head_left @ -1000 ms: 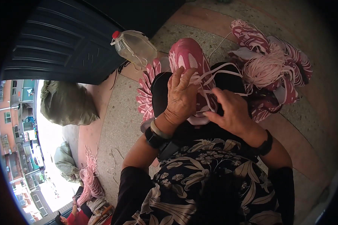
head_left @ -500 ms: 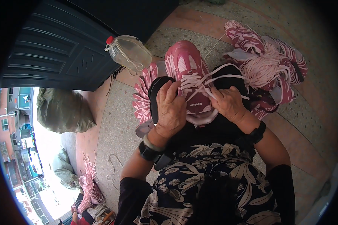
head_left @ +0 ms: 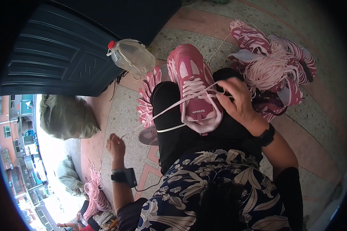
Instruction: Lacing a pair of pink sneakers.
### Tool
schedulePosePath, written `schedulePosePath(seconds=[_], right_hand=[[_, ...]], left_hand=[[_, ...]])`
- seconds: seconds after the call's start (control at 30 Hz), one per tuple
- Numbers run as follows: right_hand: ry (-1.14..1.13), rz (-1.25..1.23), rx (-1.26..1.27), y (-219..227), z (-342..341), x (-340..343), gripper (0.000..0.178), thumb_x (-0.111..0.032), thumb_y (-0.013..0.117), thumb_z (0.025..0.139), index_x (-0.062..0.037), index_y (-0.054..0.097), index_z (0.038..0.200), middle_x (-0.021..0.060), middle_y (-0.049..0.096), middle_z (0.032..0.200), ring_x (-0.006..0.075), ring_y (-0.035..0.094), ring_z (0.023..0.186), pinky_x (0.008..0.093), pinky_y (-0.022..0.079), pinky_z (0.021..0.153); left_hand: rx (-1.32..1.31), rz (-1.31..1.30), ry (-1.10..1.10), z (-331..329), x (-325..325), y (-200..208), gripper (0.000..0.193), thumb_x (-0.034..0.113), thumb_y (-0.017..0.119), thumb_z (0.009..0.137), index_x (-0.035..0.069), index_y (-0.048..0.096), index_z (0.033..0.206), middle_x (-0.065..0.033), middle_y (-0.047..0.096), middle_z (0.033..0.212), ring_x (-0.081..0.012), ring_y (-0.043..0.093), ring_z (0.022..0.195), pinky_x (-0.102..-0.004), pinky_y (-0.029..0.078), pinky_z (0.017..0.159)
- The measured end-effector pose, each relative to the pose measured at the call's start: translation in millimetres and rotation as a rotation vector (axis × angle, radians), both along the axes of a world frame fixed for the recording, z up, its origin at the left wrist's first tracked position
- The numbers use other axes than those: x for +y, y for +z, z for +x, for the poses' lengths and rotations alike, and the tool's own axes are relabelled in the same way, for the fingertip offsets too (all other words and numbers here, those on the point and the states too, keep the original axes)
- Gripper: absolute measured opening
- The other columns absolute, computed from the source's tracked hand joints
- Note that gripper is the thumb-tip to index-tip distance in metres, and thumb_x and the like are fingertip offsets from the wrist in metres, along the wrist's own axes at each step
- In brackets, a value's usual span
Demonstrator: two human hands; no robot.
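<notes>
A pink and white sneaker [head_left: 187, 65] rests on my black-trousered lap, its toe pointing away from me. White lace [head_left: 194, 87] crosses its upper part. My left hand [head_left: 115, 147] is closed far out to the left, below the shoe. From it a long shoelace [head_left: 169, 106] stretches tight up to the eyelets on the shoe's right side. My right hand [head_left: 237, 102] is bent at that side, thumb and fingers pinched on the lace beside the eyelets. The exact grip of its fingertips is partly hidden.
Pink shoe uppers and bundled laces [head_left: 270, 65] are piled at the right. More pink pieces [head_left: 144, 102] stack left of my knee. A clear jug [head_left: 133, 57] with a red cap stands by a dark door [head_left: 54, 50]. Sacks [head_left: 67, 117] and another person [head_left: 83, 225] are at the left.
My left hand has moved from the shoe down and left, drawing the shoelace out straight. The right hand stays at the shoe's right side, its fingers shifted slightly.
</notes>
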State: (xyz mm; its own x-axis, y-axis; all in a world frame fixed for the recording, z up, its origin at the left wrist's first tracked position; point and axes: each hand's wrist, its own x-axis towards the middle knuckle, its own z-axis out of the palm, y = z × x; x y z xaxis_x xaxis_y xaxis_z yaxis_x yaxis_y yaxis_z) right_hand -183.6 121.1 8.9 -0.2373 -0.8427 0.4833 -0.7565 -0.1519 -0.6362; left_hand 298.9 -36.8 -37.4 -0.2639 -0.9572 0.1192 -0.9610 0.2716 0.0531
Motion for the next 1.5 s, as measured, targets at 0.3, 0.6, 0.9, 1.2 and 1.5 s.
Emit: schedulePosePath(seconds=[0.3, 0.6, 0.9, 1.2, 1.5], right_hand=[[0.109, 0.136, -0.056, -29, -14, -35, 0.040, -0.006, 0.052, 0.069, -0.0043, 0.052, 0.109, 0.0142, 0.057, 0.099, 0.0323, 0.054, 0.091, 0.0386, 0.042, 0.083], [0.066, 0.230, 0.139, -29, -18, -43, 0.024, -0.005, 0.051, 0.074, -0.0052, 0.054, 0.097, 0.0124, 0.059, 0.085, 0.0303, 0.057, 0.080, 0.0377, 0.043, 0.076], [-0.186, -0.127, -0.308, -25, -4, -24, 0.011, -0.009, 0.048, 0.088, -0.0043, 0.051, 0.098, 0.0121, 0.056, 0.072, 0.0255, 0.059, 0.066, 0.0306, 0.045, 0.058], [-0.171, -0.046, -0.738, -24, 27, -17, 0.012, -0.008, 0.052, 0.087, -0.0011, 0.056, 0.095, 0.0021, 0.056, 0.079, 0.0064, 0.050, 0.070, 0.0211, 0.042, 0.065], [-0.004, -0.039, -0.491, -25, 20, -15, 0.015, 0.003, 0.052, 0.074, 0.0020, 0.058, 0.089, 0.0060, 0.057, 0.082, 0.0111, 0.053, 0.070, 0.0219, 0.043, 0.063]], left_hand=[[0.530, 0.075, -0.689, -230, 21, 50, 0.026, 0.012, 0.062, 0.075, 0.004, 0.061, 0.099, -0.0129, 0.058, 0.107, -0.0307, 0.051, 0.101, -0.0421, 0.038, 0.087], [0.466, 0.117, -0.706, -277, 31, 48, 0.019, 0.022, 0.063, 0.075, 0.004, 0.059, 0.077, -0.0106, 0.060, 0.089, -0.0290, 0.055, 0.091, -0.0422, 0.036, 0.085], [0.756, 0.318, -0.721, -279, 39, 60, 0.014, 0.008, 0.063, 0.079, 0.001, 0.054, 0.072, -0.0066, 0.052, 0.065, -0.0172, 0.051, 0.057, -0.0274, 0.039, 0.051], [0.926, 1.022, -0.597, -217, 41, 113, 0.010, 0.000, 0.056, 0.081, -0.001, 0.055, 0.071, -0.0014, 0.051, 0.066, -0.0070, 0.047, 0.062, -0.0226, 0.037, 0.054], [1.068, 1.075, -0.355, -134, 39, 129, 0.011, 0.006, 0.060, 0.078, -0.001, 0.059, 0.070, -0.0038, 0.056, 0.069, -0.0102, 0.049, 0.063, -0.0240, 0.037, 0.056]])
